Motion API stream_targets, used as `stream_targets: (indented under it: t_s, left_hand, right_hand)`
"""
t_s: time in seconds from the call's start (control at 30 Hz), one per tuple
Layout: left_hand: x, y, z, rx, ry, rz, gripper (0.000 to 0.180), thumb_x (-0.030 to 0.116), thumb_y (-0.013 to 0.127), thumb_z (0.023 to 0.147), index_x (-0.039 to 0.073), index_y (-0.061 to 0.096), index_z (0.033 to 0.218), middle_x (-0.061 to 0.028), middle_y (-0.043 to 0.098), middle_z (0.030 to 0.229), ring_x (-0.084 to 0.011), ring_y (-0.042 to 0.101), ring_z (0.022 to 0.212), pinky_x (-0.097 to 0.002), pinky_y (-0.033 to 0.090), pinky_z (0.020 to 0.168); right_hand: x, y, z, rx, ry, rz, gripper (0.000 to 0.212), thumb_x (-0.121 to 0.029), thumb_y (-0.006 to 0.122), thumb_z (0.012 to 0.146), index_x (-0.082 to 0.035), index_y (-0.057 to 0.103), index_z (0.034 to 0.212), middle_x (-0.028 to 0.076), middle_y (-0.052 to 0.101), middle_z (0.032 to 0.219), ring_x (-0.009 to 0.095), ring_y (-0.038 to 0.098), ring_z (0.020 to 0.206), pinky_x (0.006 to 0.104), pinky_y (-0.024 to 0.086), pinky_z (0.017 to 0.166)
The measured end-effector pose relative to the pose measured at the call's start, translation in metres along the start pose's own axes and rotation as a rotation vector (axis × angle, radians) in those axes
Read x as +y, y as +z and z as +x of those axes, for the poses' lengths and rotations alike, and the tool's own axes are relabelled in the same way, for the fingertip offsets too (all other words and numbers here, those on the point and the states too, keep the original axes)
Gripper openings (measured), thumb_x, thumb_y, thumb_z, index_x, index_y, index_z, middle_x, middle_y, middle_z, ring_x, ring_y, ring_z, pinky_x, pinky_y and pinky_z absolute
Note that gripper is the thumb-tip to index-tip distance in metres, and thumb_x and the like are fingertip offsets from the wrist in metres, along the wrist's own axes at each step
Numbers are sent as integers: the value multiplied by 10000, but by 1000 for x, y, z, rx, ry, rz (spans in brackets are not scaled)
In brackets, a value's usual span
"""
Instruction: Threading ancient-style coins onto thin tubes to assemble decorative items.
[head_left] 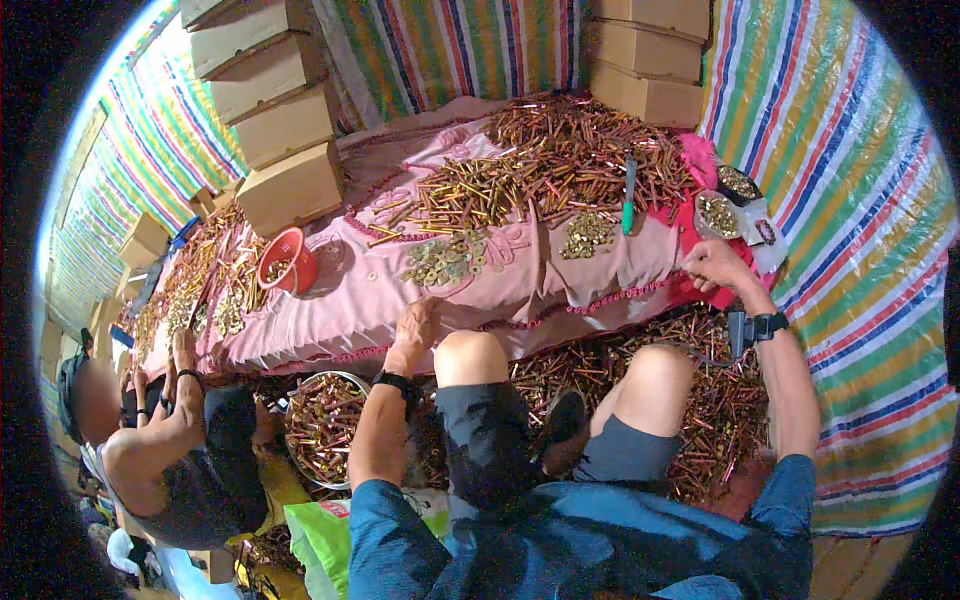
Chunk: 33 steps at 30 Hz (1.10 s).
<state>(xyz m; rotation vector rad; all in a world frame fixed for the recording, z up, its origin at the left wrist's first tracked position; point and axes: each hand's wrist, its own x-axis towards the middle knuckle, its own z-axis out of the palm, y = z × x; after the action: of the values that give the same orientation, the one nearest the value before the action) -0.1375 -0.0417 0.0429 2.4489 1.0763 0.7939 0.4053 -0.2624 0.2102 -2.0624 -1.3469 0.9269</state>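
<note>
My left hand (415, 325) is by the front edge of the pink cloth (370, 318), its fingers curled; anything in them is hidden. At the right end, my right hand (715, 268) has its fingers pinched together over the red cloth (672, 240); whatever they hold is too small to make out. Between the hands lie a spread of flat washers (445, 258) and a smaller heap of nuts or washers (588, 236). Behind them is a big pile of long brass-coloured metal bolts or sleeves (560, 155). A green-handled knife (628, 205) lies beside the pile.
Small metal parts fill a white bowl (716, 213) at the right. A red basket (287, 262) stands left of the washers. Cardboard boxes (290, 188) are stacked behind. Bolts also lie below in a round basin (326, 425) and around my legs. Another person (160, 450) works at the left.
</note>
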Motion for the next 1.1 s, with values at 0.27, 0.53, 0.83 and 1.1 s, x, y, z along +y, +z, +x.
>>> stream_targets:
  t_s: [0.27, 0.53, 0.83, 1.1]
  left_hand:
    - [28, -19, -47, -113, -439, -683, 485, 413, 551, 1020, -46, 703, 992, -55, 691, 771, -121, 605, 691, -313, 490, 626]
    - [89, -31, -96, -215, -527, -1166, 384, 332, 572, 1009, -22, 688, 1099, -63, 718, 950, -138, 651, 798, -309, 529, 733]
    - [101, -43, -117, -95, -683, -1342, 297, 240, 560, 1000, -3, 689, 1113, -69, 727, 1005, -167, 682, 829, -334, 559, 763]
    - [45, -39, -152, -25, -728, -1360, 316, 282, 561, 995, 9, 683, 1095, -55, 721, 997, -170, 678, 840, -344, 547, 741]
  right_hand:
    - [-8, -3, -53, -71, 7, -167, 269, -276, 688, 939, -9, 662, 922, 41, 665, 758, 135, 659, 636, 300, 557, 535]
    - [-44, 32, -72, -128, -192, -202, 233, -235, 696, 920, -3, 718, 917, 43, 666, 717, 121, 642, 602, 296, 544, 543]
    - [18, 65, -61, -135, -158, -310, 268, -263, 772, 827, -15, 743, 923, 44, 677, 702, 122, 650, 654, 309, 516, 575]
    - [23, 116, -30, -217, -209, -212, 328, -303, 775, 830, -5, 747, 965, 40, 685, 721, 118, 589, 637, 326, 476, 569]
